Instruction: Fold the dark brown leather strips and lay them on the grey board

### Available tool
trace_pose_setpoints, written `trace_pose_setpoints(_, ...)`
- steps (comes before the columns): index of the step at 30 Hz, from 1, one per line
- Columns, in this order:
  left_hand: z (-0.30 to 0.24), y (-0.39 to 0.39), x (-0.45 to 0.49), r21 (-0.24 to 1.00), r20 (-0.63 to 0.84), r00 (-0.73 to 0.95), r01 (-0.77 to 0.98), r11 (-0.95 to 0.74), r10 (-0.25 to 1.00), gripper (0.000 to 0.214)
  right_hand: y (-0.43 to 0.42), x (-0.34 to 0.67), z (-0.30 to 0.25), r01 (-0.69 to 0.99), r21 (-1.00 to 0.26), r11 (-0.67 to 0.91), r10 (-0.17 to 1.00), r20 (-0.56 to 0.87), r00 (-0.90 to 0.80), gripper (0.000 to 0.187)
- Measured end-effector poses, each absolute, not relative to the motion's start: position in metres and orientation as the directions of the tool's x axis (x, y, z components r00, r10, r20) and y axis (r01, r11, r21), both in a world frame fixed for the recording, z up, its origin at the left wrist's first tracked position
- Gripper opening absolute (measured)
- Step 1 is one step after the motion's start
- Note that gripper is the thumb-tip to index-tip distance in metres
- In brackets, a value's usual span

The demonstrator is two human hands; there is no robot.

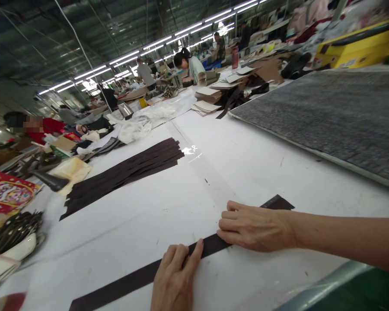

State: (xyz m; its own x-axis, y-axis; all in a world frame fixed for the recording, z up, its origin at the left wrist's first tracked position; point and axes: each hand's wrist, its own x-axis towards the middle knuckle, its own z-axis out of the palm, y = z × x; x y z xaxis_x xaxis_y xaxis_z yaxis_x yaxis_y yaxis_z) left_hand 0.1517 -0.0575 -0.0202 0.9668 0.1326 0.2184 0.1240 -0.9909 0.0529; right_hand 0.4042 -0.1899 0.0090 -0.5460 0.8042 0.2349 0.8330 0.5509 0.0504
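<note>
A long dark brown strip [129, 280] lies flat on the white table [240, 164], running from the lower left to the right. My left hand [176, 278] rests on its middle with the fingers laid flat and together. My right hand [253, 226] presses on the strip further right, fingers curled at its edge. The strip's far end [277, 202] sticks out beyond my right hand. Neither hand lifts the strip.
A stack of several dark strips [123, 172] lies further back on the left. A grey felt mat [330, 116] covers the right side. Piles of cut pieces [207, 100], a red printed box [6, 192] and other workers sit along the table.
</note>
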Motion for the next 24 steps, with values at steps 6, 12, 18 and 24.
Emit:
trace_pose_setpoints(6,-0.021,-0.061,0.157,0.009,0.251,0.955,0.159,-0.987,0.156,0.056,-0.198,0.413,0.012,0.849,0.023,0.528,0.828,0.204,-0.521,0.016)
trace_pose_setpoints(12,-0.018,-0.059,0.166,0.083,0.216,0.976,0.009,-0.996,0.027,0.052,-0.206,0.422,0.013,0.847,0.043,0.53,0.832,0.17,-0.528,0.013)
trace_pose_setpoints(18,-0.009,-0.064,0.177,0.074,0.1,0.993,0.048,-0.996,0.055,0.08,-0.213,0.431,0.015,0.845,0.068,0.53,0.828,0.174,-0.533,0.016)
trace_pose_setpoints(24,0.0,-0.073,0.193,-0.09,0.049,0.997,0.06,-0.994,0.056,0.081,-0.222,0.436,0.016,0.846,0.089,0.525,0.828,0.174,-0.532,0.021)
